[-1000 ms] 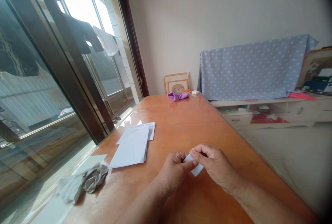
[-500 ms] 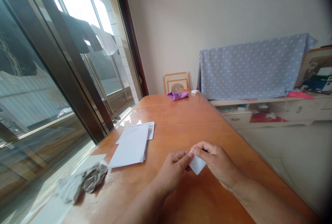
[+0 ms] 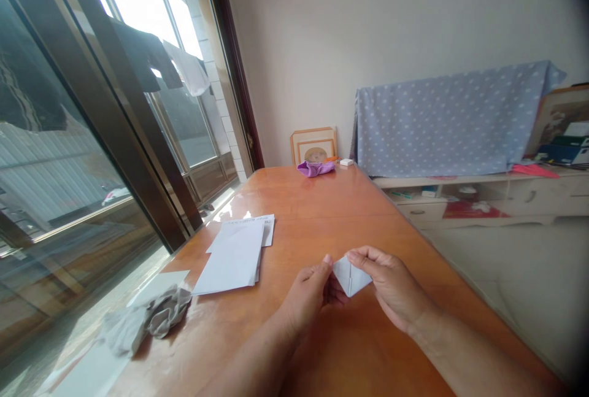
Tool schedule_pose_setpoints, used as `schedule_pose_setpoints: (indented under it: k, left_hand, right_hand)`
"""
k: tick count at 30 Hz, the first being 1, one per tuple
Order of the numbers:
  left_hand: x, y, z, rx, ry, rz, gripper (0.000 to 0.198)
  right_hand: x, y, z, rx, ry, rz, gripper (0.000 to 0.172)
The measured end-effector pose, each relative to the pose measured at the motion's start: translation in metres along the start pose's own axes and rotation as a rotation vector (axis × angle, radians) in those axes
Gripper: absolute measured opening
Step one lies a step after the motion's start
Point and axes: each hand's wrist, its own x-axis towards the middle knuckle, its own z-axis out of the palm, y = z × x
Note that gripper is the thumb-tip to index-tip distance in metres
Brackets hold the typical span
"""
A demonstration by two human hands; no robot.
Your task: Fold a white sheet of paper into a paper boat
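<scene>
Two hands work one small folded white paper [image 3: 350, 278], held above the orange wooden table [image 3: 304, 200]. Its point aims down toward the person, and its centre crease follows the long axis. The right hand [image 3: 391, 286] grips the upper edge closed. The left hand [image 3: 306, 302] has opened since the earlier pinch, its thumb lifted clear. One stack of white sheets [image 3: 234, 256] lies nearby.

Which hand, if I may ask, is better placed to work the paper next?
Probably the right hand: its grip is on the folded paper, while the left hand's thumb stands clear.
</scene>
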Motion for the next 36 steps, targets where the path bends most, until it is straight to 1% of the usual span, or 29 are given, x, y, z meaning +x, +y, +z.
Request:
schedule_pose_setpoints:
  k: [2,4,7,11,15,17,21,25,30,33,36]
  left_hand:
    - [-0.0009,-0.0013,0.0003,-0.013,-0.041,-0.038,0.064]
    - [-0.0035,-0.0013,0.0017,0.041,-0.071,-0.037,0.059]
    - [-0.0068,-0.0007,0.004,0.138,-0.054,0.014,0.051]
    - [-0.0069,-0.0011,0.0052,0.223,-0.014,0.074,0.048]
    - [-0.0057,-0.0023,0.0066,0.17,0.005,0.015,0.053]
    - [-0.0055,-0.0026,0.0068,0.153,-0.007,-0.001,0.055]
    - [-0.0048,-0.0039,0.005,0.176,-0.045,0.02,0.044]
    - [-0.0037,-0.0058,0.0028,0.175,-0.028,0.052,0.039]
    - [-0.0039,-0.0031,0.0024,0.154,0.015,0.097,0.038]
    - [-0.0039,0.0002,0.0018,0.132,0.044,0.14,0.037]
    - [-0.0033,0.0019,0.0007,0.124,0.068,0.176,0.036]
  right_hand:
    - [0.0019,-0.0004,-0.0017,0.033,0.02,0.008,0.033]
    - [0.0035,-0.0002,-0.0032,0.05,0.051,0.011,0.033]
    - [0.0043,0.0007,-0.0039,0.078,0.053,0.023,0.032]
    - [0.0039,0.0013,-0.0028,0.11,0.051,0.017,0.03]
    - [0.0055,0.0024,-0.0044,0.103,0.056,0.027,0.031]
    - [0.0065,0.0032,-0.0057,0.106,0.068,0.027,0.031]
    - [0.0061,0.0043,-0.006,0.105,0.095,0.012,0.03]
    - [0.0035,0.0038,-0.0027,0.107,0.063,0.014,0.029]
    - [0.0014,0.0019,0.0012,0.136,0.036,0.01,0.03]
    - [0.0003,0.0042,0.0018,0.063,-0.017,0.035,0.033]
    - [-0.0004,0.0092,0.002,-0.032,-0.053,0.042,0.028]
